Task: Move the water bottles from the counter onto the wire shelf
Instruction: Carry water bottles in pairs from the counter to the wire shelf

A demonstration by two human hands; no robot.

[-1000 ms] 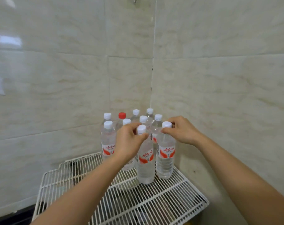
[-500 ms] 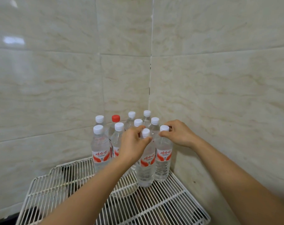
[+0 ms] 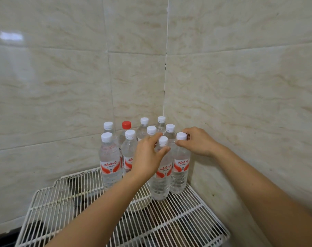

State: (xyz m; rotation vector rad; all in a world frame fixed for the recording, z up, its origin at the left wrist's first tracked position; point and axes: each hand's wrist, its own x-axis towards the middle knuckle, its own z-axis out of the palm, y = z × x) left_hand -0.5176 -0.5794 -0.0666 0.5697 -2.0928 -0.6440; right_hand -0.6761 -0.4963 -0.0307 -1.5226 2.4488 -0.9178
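Several clear water bottles with red-and-white labels stand upright on a white wire shelf (image 3: 178, 216) in the tiled corner. One at the back has a red cap (image 3: 126, 124); the others have white caps. My left hand (image 3: 148, 155) curls round the neck of the front middle bottle (image 3: 161, 182), which stands on the wires. My right hand (image 3: 198, 141) pinches the neck just under the cap of the front right bottle (image 3: 180, 170), also standing on the shelf. The front left bottle (image 3: 109, 163) stands apart from both hands.
Glossy beige tiled walls (image 3: 240, 86) close the corner right behind and to the right of the bottles. The shelf's front and left wires (image 3: 59, 207) carry no bottles. Dark shapes show through the wires below. The counter is out of view.
The view has shifted slightly, showing more of the shelf's left side. Both hands stay on the same two front bottles, which still stand on the shelf.
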